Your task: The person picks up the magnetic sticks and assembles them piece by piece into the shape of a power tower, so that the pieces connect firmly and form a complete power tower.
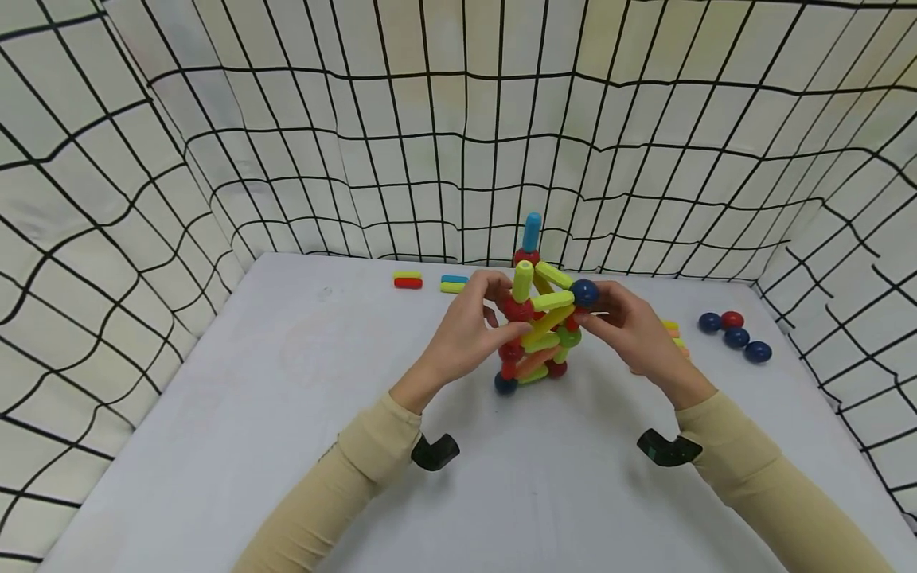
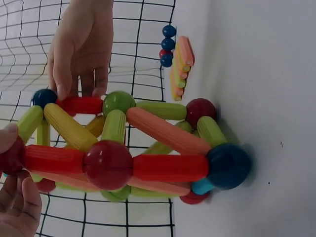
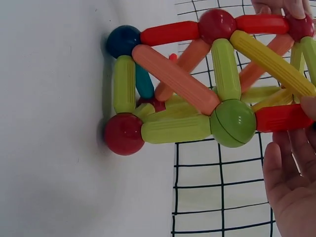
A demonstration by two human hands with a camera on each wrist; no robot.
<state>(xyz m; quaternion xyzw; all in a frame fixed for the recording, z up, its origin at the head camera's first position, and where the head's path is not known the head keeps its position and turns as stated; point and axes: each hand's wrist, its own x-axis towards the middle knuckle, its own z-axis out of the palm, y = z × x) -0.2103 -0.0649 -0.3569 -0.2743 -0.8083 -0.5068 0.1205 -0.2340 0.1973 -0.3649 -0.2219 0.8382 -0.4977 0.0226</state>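
Observation:
A two-tier frame of magnetic rods and balls (image 1: 539, 344) stands upright on the table, red, green, yellow, orange and blue. At its upper left, my left hand (image 1: 464, 330) pinches a red ball (image 2: 12, 157) between thumb and fingers. My right hand (image 1: 640, 330) grips the upper red rod (image 3: 280, 118) just under a dark blue ball (image 1: 585, 293). A yellow-green rod (image 1: 523, 281) points up from the left red ball, and a blue rod (image 1: 532, 232) rises from a red ball at the back. Part of the frame's far side is hidden.
Loose short rods, red (image 1: 407, 283) and blue (image 1: 454, 279) among them, lie at the back left. More rods (image 2: 181, 61) lie behind my right hand. Several loose balls (image 1: 736, 337) sit at the right. Black netting (image 1: 458, 143) over white walls encloses the table (image 1: 286, 382).

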